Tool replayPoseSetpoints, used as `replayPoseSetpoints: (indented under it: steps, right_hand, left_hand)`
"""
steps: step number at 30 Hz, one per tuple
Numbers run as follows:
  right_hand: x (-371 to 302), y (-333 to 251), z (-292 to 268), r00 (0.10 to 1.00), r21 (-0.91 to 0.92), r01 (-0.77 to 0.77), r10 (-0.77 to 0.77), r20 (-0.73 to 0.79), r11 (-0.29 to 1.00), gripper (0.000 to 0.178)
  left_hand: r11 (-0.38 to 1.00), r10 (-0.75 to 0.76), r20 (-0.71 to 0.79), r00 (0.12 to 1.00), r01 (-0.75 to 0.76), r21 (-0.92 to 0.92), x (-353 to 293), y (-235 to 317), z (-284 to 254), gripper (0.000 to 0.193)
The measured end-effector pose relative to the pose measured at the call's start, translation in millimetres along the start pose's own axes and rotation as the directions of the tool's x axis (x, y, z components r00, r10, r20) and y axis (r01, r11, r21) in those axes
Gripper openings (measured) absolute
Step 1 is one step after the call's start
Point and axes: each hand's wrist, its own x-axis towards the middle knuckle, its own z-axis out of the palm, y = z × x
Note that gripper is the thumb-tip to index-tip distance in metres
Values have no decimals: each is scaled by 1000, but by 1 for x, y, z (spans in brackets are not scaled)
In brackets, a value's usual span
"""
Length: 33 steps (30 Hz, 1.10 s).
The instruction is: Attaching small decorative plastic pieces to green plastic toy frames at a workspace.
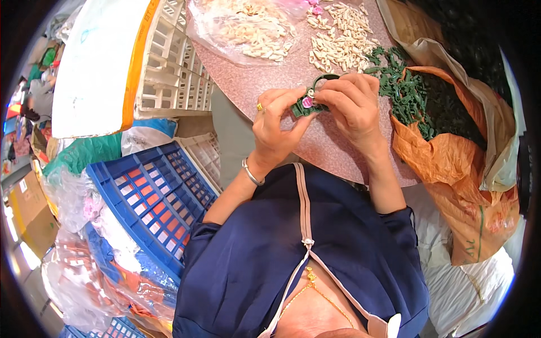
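**Over a speckled pink tabletop, two bare hands on one small piece**

Between the fingers, above the near part of the tabletop (270, 79), sits a small green piece (307, 103), stiff-looking, with a rounded pink-purple knob, a paler knob and a dark, curved band at its top. The left hand (277, 119) has a narrow grip, holding the piece's left side between thumb and fingers. The right hand (354, 110) is pinched at its right side, fingers bent and close together.

Beyond them lie loose cream pieces (341, 42), short, knobbly and smooth, near a thin, crinkled clear bag (208, 38) holding more of the same sort. To the right, spiky dark green pieces (397, 87) spill in a tangle at the mouth of a creased orange sack (437, 163).

The tabletop has a curved edge and a fine mottled finish. Left of it stand a white slatted crate (174, 70), a white box (93, 62) with an orange strip, and a blue lattice crate (100, 172), tilted. Farther left are rumpled plastic bags (67, 276) and a brown carton (32, 208).
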Motion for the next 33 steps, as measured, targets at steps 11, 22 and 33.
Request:
replayPoseSetpoints:
  steps: [11, 22, 33]
  right_hand:
    - [3, -6, 0, 999, -98, 22, -19, 33, 995, 21]
    - [4, 0, -1, 997, -47, -30, 33, 75, 998, 23]
    - [7, -6, 2, 990, 25, -18, 15, 144, 1000, 17]
  left_hand:
    - [968, 219, 52, 974, -224, 115, 7, 1, -6, 53]
    - [970, 195, 109, 975, -208, 129, 9, 2, -5, 59]
    - [947, 257, 133, 957, -277, 161, 6, 0, -11, 48]
